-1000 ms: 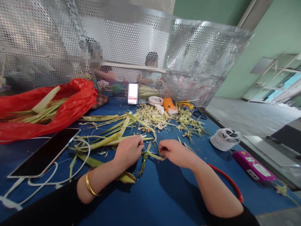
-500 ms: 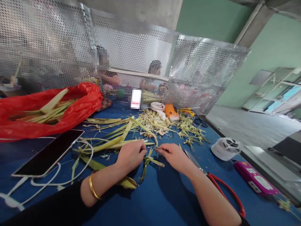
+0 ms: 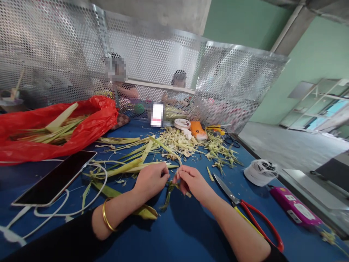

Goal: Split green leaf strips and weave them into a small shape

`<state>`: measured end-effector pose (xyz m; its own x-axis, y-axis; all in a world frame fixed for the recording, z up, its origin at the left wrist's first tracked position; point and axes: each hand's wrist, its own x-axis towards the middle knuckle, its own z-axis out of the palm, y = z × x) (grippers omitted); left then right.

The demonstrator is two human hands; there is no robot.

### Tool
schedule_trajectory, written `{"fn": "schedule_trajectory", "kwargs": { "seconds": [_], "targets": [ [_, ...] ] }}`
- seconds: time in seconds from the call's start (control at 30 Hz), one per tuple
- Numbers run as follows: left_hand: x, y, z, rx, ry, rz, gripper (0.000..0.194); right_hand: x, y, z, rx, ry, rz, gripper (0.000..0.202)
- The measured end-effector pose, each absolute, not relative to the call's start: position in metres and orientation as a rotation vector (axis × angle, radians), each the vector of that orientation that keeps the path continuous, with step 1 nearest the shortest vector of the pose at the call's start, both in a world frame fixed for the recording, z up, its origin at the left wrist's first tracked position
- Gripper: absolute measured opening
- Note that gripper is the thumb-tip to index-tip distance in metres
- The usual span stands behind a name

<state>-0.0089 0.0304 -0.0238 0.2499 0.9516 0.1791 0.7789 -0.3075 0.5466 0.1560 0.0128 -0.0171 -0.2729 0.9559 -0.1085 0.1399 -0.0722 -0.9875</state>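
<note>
A small knotted bundle of green husk strips point(image 3: 167, 198) hangs between my hands, just above the blue table. My left hand point(image 3: 151, 178), with a gold bangle at the wrist, is closed in a pinch at its upper left end. On the other side my right hand point(image 3: 191, 182) is curled with fingers together, covering part of the bundle's pale side strip. Behind both hands lie long pale green husk leaves point(image 3: 133, 167). Red-handled scissors point(image 3: 231, 198) rest partly under my right forearm, blades toward the back.
A red plastic bag point(image 3: 103, 112) of leaves lies left, beside a large tablet point(image 3: 57, 178) with a white cable point(image 3: 105, 178). Husk scraps point(image 3: 177, 142) are heaped behind. To the right are a white ribbon roll point(image 3: 261, 173) and a purple box point(image 3: 296, 205). A perforated metal screen point(image 3: 158, 47) stands behind.
My right hand has moved left and slightly down onto the bundle, its fingers now covering the side strip. More of the scissors shows. My left hand has stayed nearly still.
</note>
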Motion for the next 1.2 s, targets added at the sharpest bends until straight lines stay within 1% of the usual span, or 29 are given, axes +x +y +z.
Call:
{"fn": "schedule_trajectory", "kwargs": {
  "seconds": [0.07,0.17,0.23,0.33,0.57,0.67,0.9,1.0,1.1,1.2],
  "targets": [
    [-0.008,0.032,-0.023,2.060,1.471,0.776,0.009,0.156,0.015,-0.021,-1.309,-1.466,1.367,0.015],
    [-0.007,0.035,-0.019,1.751,1.215,0.873,0.016,0.157,0.019,-0.023,-1.368,-1.422,1.326,0.018],
    [-0.007,0.036,-0.017,1.618,1.124,0.853,0.017,0.157,0.020,-0.022,-1.365,-1.388,1.346,0.019],
    [-0.007,0.037,-0.016,1.608,1.081,0.755,0.015,0.157,0.020,-0.020,-1.337,-1.377,1.403,0.019],
    [-0.006,0.038,-0.023,1.859,1.122,0.687,0.009,0.160,0.020,-0.030,-1.376,-1.643,1.261,0.021],
    [-0.005,0.037,-0.021,1.950,1.188,0.640,0.008,0.160,0.021,-0.036,-1.387,-1.690,1.214,0.021],
    [-0.010,0.038,-0.026,2.029,1.180,0.635,0.008,0.156,0.020,-0.037,-1.418,-1.723,1.143,0.021],
    [-0.010,0.040,-0.028,1.863,1.186,0.678,0.009,0.156,0.019,-0.033,-1.413,-1.671,1.172,0.020],
    [-0.008,0.039,-0.025,1.533,1.238,0.659,0.020,0.156,0.019,-0.028,-1.391,-1.616,1.163,0.018],
    [-0.007,0.037,-0.022,1.381,1.262,0.614,0.023,0.157,0.017,-0.022,-1.328,-1.655,1.109,0.020]
  ]
}}
